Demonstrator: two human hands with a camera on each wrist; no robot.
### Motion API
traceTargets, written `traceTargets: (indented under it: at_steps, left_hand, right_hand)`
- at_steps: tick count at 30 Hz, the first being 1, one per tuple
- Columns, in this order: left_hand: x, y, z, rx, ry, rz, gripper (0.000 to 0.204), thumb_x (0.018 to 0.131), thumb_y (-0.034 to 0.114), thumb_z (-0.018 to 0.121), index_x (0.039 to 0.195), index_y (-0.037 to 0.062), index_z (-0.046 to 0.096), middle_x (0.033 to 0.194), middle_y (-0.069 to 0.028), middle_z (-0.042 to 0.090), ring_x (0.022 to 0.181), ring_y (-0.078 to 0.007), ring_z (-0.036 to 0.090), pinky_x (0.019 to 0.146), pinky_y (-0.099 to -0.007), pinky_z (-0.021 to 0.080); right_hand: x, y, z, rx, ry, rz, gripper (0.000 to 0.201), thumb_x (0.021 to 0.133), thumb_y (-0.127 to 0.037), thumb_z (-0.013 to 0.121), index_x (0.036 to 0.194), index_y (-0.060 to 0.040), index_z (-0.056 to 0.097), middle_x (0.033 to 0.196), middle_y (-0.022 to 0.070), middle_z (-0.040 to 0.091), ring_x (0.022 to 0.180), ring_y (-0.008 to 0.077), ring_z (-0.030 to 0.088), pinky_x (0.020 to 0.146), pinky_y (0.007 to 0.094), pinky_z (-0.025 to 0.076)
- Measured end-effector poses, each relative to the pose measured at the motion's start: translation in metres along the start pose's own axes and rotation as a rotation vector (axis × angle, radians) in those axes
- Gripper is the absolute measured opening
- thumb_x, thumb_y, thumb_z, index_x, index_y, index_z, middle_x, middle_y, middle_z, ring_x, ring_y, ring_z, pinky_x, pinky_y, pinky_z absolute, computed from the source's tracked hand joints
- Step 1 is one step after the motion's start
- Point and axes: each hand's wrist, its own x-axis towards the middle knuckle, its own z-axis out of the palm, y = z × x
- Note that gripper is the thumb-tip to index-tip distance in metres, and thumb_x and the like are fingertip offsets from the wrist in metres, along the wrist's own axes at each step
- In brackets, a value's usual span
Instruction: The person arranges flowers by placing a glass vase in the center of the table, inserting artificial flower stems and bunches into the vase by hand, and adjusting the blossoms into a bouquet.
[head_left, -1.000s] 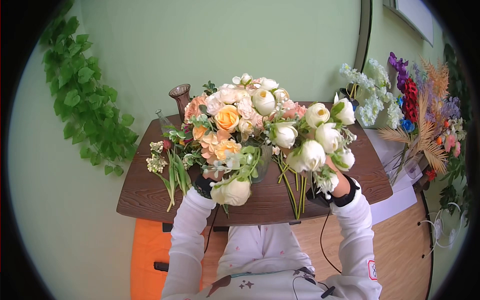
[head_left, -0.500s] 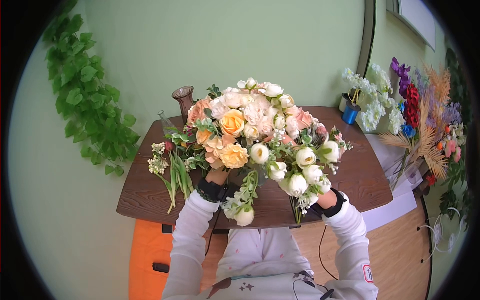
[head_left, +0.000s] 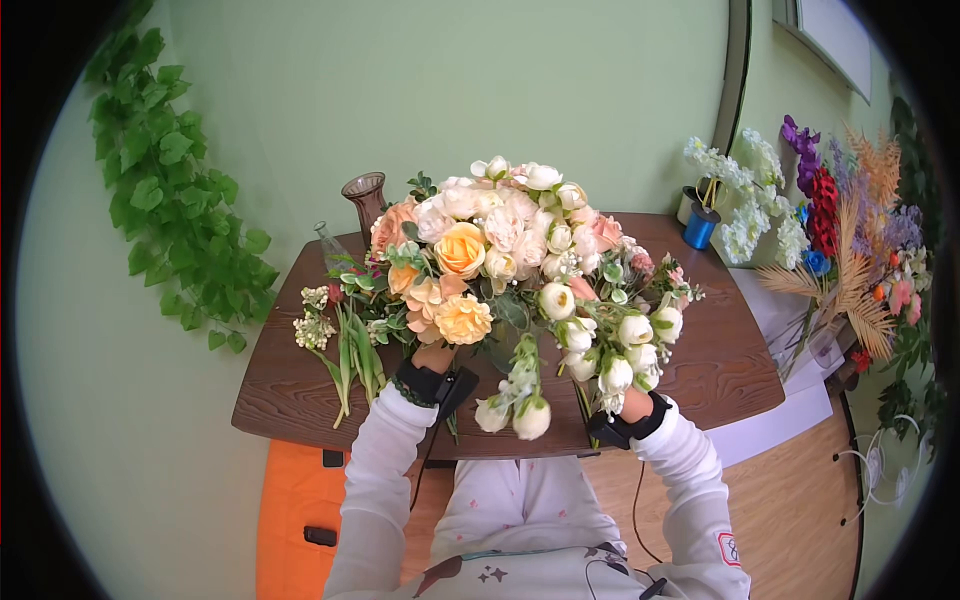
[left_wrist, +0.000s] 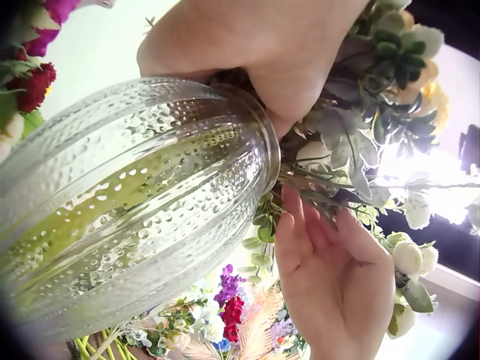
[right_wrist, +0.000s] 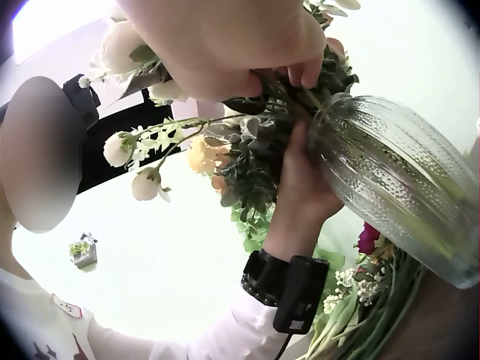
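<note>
A large bouquet of white, peach and pink artificial flowers (head_left: 500,225) fills the middle of the table in the head view. Its stems enter a clear ribbed glass vase (left_wrist: 135,210). My left hand (left_wrist: 240,45) curls round the stems right at the vase mouth. From the other side, my right hand (right_wrist: 225,52) pinches stems just above the rim, its fingertips close to the left hand. White ranunculus-like blooms (head_left: 635,330) spread over the right hand in the head view, and a white flower pair (head_left: 533,417) droops between the wrists toward the front edge.
Green tulip stems (head_left: 357,355) and small white berries (head_left: 314,333) lie on the wooden table (head_left: 700,385) at left. Behind stand a brown-tinted glass vase (head_left: 365,195) and a blue spool (head_left: 702,228). More colourful flowers (head_left: 825,200) stand at right.
My right hand has moved left and down, and the white blooms by it now sit lower against the bouquet. The drooping white flowers have swung right, away from the left wrist.
</note>
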Motion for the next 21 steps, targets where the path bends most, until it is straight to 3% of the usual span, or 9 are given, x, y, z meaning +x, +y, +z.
traceTargets:
  at_steps: [12,13,14,16,17,20,21]
  left_hand:
    - [-0.009,-0.001,0.007,-0.003,-0.015,0.006,0.031,0.089,0.020,0.049,0.116,0.0047,0.047,0.113,-0.0083,0.053,0.103,-0.0209,0.052,0.089,-0.0320,0.042]
    - [-0.012,-0.002,0.005,-0.003,-0.016,0.007,0.031,0.089,0.020,0.049,0.116,0.0047,0.047,0.113,-0.0083,0.053,0.103,-0.0209,0.052,0.089,-0.0320,0.042]
    - [-0.012,-0.002,0.005,-0.004,-0.018,0.009,0.031,0.089,0.020,0.049,0.116,0.0047,0.047,0.113,-0.0083,0.053,0.103,-0.0209,0.052,0.089,-0.0320,0.042]
    - [-0.013,-0.003,0.004,-0.006,-0.022,0.010,0.031,0.089,0.020,0.049,0.116,0.0047,0.047,0.113,-0.0083,0.053,0.103,-0.0209,0.052,0.089,-0.0320,0.042]
    - [-0.012,-0.004,0.005,-0.007,-0.024,0.011,0.031,0.089,0.020,0.049,0.116,0.0047,0.047,0.113,-0.0083,0.053,0.103,-0.0208,0.052,0.089,-0.0320,0.042]
    - [-0.011,-0.007,0.000,-0.010,-0.028,0.014,0.031,0.089,0.020,0.050,0.116,0.0047,0.047,0.113,-0.0083,0.053,0.103,-0.0208,0.052,0.089,-0.0319,0.042]
    - [-0.014,-0.008,-0.002,-0.011,-0.030,0.015,0.031,0.089,0.020,0.050,0.116,0.0047,0.047,0.113,-0.0083,0.053,0.104,-0.0208,0.052,0.089,-0.0319,0.041]
  right_hand:
    - [0.020,0.056,-0.020,-0.753,0.094,-0.533,0.023,0.078,0.003,0.055,0.101,0.0014,0.054,0.099,0.0111,0.055,0.087,0.0183,0.055,0.076,0.0275,0.044]
    - [0.013,0.000,0.015,-1.143,-0.014,-0.690,0.021,0.072,0.005,0.058,0.092,0.0002,0.053,0.089,0.0116,0.051,0.075,0.0217,0.052,0.066,0.0289,0.043]
    - [0.012,0.020,0.004,-0.939,0.007,-0.494,0.023,0.067,0.004,0.058,0.089,-0.0004,0.052,0.086,0.0132,0.050,0.071,0.0275,0.050,0.062,0.0324,0.041]
    - [0.017,-0.005,0.020,-1.134,-0.079,-0.765,0.026,0.066,0.003,0.058,0.091,-0.0002,0.053,0.089,0.0131,0.052,0.076,0.0302,0.051,0.066,0.0357,0.043]
    - [0.018,0.004,0.013,-1.147,-0.083,-0.685,0.029,0.065,0.002,0.057,0.094,-0.0009,0.053,0.095,0.0135,0.053,0.083,0.0321,0.052,0.071,0.0380,0.044]
    - [0.018,0.005,0.006,-1.233,-0.116,-0.730,0.034,0.065,0.001,0.058,0.098,-0.0013,0.053,0.104,0.0149,0.053,0.091,0.0332,0.052,0.077,0.0374,0.044]
    - [0.017,0.006,0.002,-1.202,-0.126,-0.673,0.036,0.066,0.002,0.058,0.102,-0.0014,0.053,0.111,0.0155,0.052,0.095,0.0331,0.052,0.079,0.0373,0.043]
